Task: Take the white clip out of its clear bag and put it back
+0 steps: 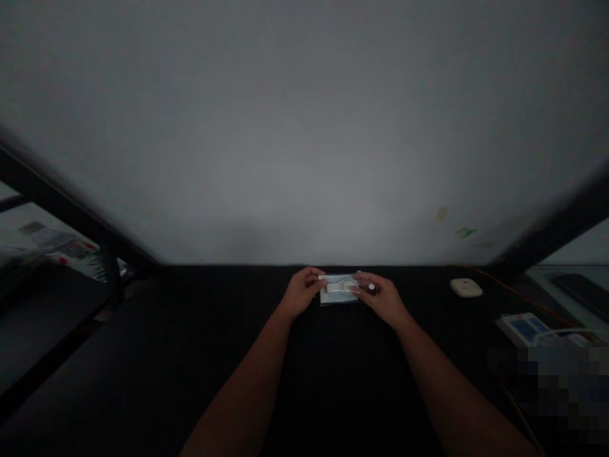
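Note:
A small clear packet (pixel 337 296) with a pale card and a ring-shaped mark lies at the far side of the black table. My left hand (pixel 302 292) pinches its left edge between thumb and fingers. On the right edge, my right hand (pixel 380 297) has its thumb and fingers closed over the packet, near the ring shape. A small white round thing (pixel 372 289) shows at the right hand; whether it is held or worn I cannot tell.
An off-white rounded box (pixel 466 287) stands to the right on the black table (pixel 200 355). Nearer is a white and blue box (pixel 523 328) with a white cable. Plastic-wrapped items (pixel 61 247) lie at the left, beyond a dark frame bar (pixel 111 270). A pale wall rises behind.

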Tool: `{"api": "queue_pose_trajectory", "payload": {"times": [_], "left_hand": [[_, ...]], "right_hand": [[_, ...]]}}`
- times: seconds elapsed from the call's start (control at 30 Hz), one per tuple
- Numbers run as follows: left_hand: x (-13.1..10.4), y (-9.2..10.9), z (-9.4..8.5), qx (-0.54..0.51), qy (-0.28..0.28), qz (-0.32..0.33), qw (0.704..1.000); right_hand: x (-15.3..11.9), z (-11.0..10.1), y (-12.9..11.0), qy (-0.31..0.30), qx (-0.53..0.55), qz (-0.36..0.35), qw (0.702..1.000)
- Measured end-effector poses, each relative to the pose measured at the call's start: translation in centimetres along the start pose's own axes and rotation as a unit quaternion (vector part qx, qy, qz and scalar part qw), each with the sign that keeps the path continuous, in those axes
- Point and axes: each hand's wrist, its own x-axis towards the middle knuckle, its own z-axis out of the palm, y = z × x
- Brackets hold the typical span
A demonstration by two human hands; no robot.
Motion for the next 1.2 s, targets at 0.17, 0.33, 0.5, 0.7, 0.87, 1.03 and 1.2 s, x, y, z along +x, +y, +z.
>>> {"api": "queue_pose_trajectory", "payload": {"times": [0.17, 0.33, 0.5, 0.7, 0.87, 1.03, 1.2], "left_hand": [[0.0, 0.0, 0.0, -0.005, 0.001, 0.003, 1.000], [0.0, 0.1, 0.0, -0.005, 0.024, 0.005, 1.000], [0.1, -0.3, 0.1, -0.017, 0.035, 0.016, 0.999], [0.0, -0.4, 0.2, -0.010, 0.054, 0.029, 0.998], [0.4, -0.8, -0.1, -0.035, 0.115, 0.024, 0.993], [0.8, -1.3, -0.5, -0.048, 0.164, 0.013, 0.985], [0.5, -0.9, -0.3, -0.021, 0.135, 0.011, 0.991]], "right_hand": [[-0.1, 0.0, -0.2, -0.027, -0.058, -0.014, 0.998], [-0.2, 0.3, -0.2, -0.019, -0.066, -0.015, 0.997], [-0.1, 0.4, 0.3, -0.021, -0.078, -0.034, 0.996], [0.3, -0.4, 0.6, -0.027, -0.036, -0.038, 0.998], [0.5, -0.8, 0.4, -0.013, 0.111, 0.074, 0.991], [0.8, -1.8, 0.6, 0.096, 0.253, 0.104, 0.957], [1.2, -3.0, 1.3, 0.139, 0.296, 0.081, 0.941]]}}
